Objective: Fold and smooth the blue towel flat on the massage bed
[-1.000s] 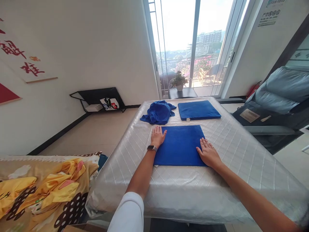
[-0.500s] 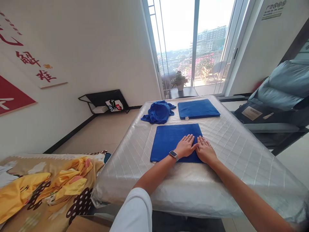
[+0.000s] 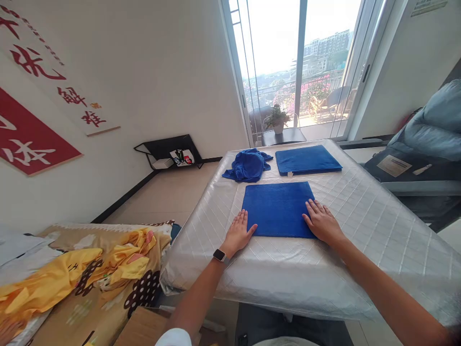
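Observation:
A flat blue cloth (image 3: 277, 209), folded into a rectangle, lies in front of me on a mattress in silvery quilted wrapping (image 3: 201, 245). My left hand (image 3: 237, 233), below a wrist with a watch, rests at the cloth's left edge, fingers stretched out. At the right edge my right hand (image 3: 323, 222) lies flat with its fingers extended, partly on the cloth. Neither hand grips anything. Beyond it are a crumpled blue cloth (image 3: 248, 166) on the left and a neatly folded blue stack (image 3: 308, 160) with a small white tag on the right.
Down on the left, yellow clothes (image 3: 126, 259) are strewn over a patterned bed cover (image 3: 90, 307), with part of another person's hand (image 3: 9, 329) at the frame edge. A cardboard box (image 3: 140, 327) sits below. A grey padded chair (image 3: 414, 158) stands at the right.
My hands have moved apart from the cloth's right part. The left has slid to the left edge, the right slightly outward at the right edge. The view has turned a little left.

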Available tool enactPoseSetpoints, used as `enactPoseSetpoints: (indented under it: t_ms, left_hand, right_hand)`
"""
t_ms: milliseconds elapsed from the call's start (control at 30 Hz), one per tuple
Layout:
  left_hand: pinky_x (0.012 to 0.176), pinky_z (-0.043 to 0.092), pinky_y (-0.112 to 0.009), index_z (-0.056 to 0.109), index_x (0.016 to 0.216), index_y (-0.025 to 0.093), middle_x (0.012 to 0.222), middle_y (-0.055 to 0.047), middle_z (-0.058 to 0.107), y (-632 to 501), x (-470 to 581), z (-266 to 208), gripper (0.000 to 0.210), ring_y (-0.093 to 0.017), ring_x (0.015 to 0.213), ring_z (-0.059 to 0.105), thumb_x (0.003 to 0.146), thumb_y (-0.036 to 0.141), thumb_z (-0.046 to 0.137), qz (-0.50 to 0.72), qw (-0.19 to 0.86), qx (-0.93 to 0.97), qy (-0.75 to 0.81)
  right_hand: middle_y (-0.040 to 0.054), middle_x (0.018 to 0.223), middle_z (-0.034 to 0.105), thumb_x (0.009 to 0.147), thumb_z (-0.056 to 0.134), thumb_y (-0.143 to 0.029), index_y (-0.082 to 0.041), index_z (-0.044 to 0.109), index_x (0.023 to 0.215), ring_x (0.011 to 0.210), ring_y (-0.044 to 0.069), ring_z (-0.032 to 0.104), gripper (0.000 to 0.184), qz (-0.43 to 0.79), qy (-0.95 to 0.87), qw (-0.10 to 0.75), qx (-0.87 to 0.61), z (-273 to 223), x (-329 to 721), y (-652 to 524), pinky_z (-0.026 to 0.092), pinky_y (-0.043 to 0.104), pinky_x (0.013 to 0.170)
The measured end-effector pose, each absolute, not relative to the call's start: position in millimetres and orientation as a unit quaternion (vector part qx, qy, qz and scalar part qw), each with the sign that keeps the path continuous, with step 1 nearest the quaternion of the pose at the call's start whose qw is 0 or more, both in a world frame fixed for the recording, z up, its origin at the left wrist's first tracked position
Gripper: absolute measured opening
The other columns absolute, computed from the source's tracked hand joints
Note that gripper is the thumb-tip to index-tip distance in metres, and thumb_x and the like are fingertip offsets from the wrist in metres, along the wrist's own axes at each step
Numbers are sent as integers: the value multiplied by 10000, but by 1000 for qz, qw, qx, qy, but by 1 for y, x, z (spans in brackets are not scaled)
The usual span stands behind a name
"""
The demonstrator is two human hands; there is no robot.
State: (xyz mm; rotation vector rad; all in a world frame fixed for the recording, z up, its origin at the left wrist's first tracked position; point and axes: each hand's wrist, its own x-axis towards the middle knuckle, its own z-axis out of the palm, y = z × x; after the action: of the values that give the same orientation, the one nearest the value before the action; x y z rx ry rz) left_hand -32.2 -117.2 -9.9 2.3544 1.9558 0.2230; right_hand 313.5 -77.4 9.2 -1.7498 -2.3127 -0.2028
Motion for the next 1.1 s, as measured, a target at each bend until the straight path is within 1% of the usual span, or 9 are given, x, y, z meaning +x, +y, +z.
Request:
enactPoseSetpoints:
  t_ms: [67,167,233,433,533,633,800,967,1100]
  left_hand:
    - [1240,186,-437,199,1582,44,1652,-189,178,-117,-29,-9,852,-277,1533,161,1005,670,164,72,42,766,637]
    - [1236,202,-446,220,1578,51,1648,-189,200,-116,-28,-6,836,-281,1530,179,1009,662,190,84,45,766,636]
    - [1231,221,-451,250,1570,56,1641,-189,231,-117,-28,-3,805,-285,1525,203,1018,641,221,94,45,768,632]
    - [1171,337,-484,498,1441,162,1521,-154,464,-134,-31,17,541,-306,1419,407,1015,492,441,179,-20,771,611]
    - [1067,459,-415,631,1262,236,1329,-90,603,-147,-31,23,343,-249,1223,577,994,415,515,221,15,792,569]
    - [1005,497,-391,683,1113,254,1187,-59,647,-158,-30,24,226,-225,1103,627,966,380,568,238,58,798,550]
    - [1033,481,-425,685,1107,259,1201,-64,647,-163,-29,20,240,-246,1157,608,948,416,598,259,99,773,570]
    - [1036,476,-457,647,1173,263,1223,-64,637,-164,-28,17,369,-263,1165,597,886,491,688,252,76,770,581]
    - [1011,495,-442,634,1157,248,1186,-61,642,-165,-25,17,349,-254,1128,609,884,454,703,259,45,771,580]
  right_hand:
    - [143,1541,464,1017,362,-352,-108,535,1442,1430,300,404,520,-84,-813,153,-555,16,320,-96,341,482,1173]
    - [119,1362,636,1020,389,-363,-181,668,1291,1203,277,616,430,-61,-836,179,-515,20,335,-129,517,436,1012]
    - [97,1228,702,1021,400,-363,-212,716,1196,1083,262,667,391,-40,-845,191,-497,19,345,-147,566,420,926]
    - [63,1131,733,1027,410,-347,-250,736,1101,1044,236,681,348,-6,-832,238,-501,11,366,-158,600,386,871]
    - [51,1082,744,1018,436,-349,-261,742,1049,1009,233,692,320,-7,-836,235,-496,11,366,-151,611,377,825]
    - [51,1033,751,1015,441,-338,-255,748,988,941,220,708,319,-25,-839,246,-484,12,365,-146,610,352,789]
    - [53,1030,748,1037,388,-324,-237,736,983,824,175,726,364,-59,-844,249,-471,14,363,-147,587,269,677]
    - [70,1100,742,1056,347,-322,-203,707,1082,759,169,737,380,-102,-822,255,-500,9,363,-150,569,255,596]
    - [73,1130,736,1054,379,-307,-196,681,1127,842,184,742,330,-103,-819,288,-486,9,364,-153,596,284,685]
